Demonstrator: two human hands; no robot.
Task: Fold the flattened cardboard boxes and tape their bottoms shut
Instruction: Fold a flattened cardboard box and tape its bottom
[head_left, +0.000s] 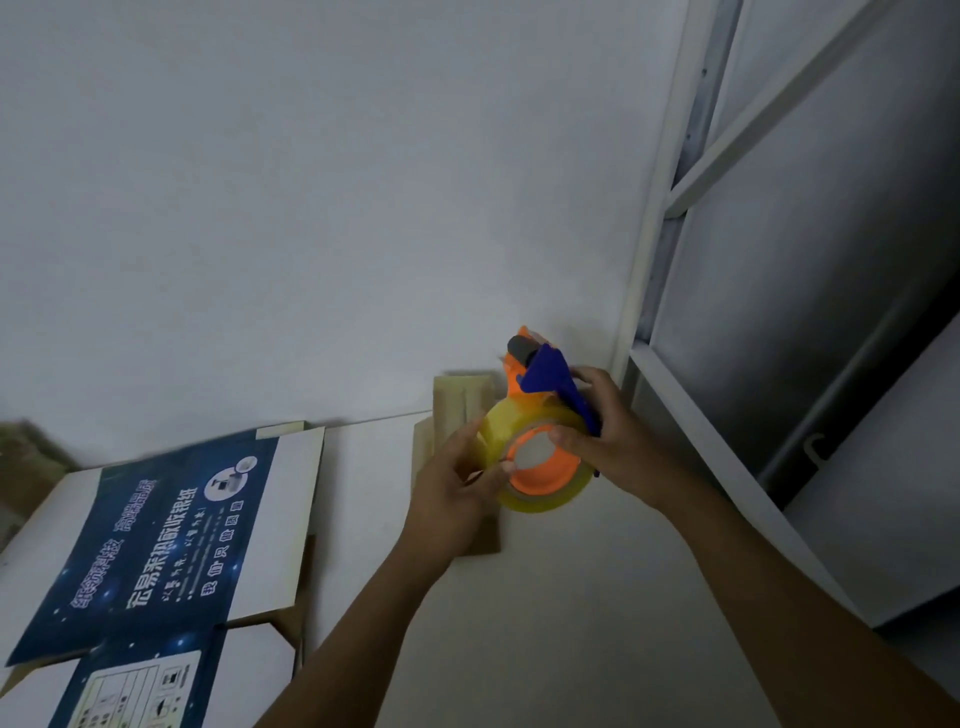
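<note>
Head view: a handheld tape dispenser (540, 387) is held up over a smooth white table (571, 597), in front of a matte white wall (311, 182). Its body is hard plastic, an orange frame with a blue angular guard, and a small grey roller (519, 347) sits at its tip. Its long axis runs from the roll nearest the camera up to that roller, so the head points away towards the wall and leans slightly left. The tape roll (524, 500) is a glossy, translucent yellow ring on a round orange hub. The left hand (460, 486) curls its fingers against the roll's left rim, while the right hand (610, 436) grips the blue side of the dispenser with its thumb on the roll's edge. Just behind the dispenser lies a plain brown cardboard piece (460, 397), flat and dull. Well to the dispenser's left lies a flattened cardboard box (171, 519), dark blue with white printed text and white flaps, and a second printed box (140, 686) lies below it. To the dispenser's right stands a white metal frame (649, 260) with grey panels
</note>
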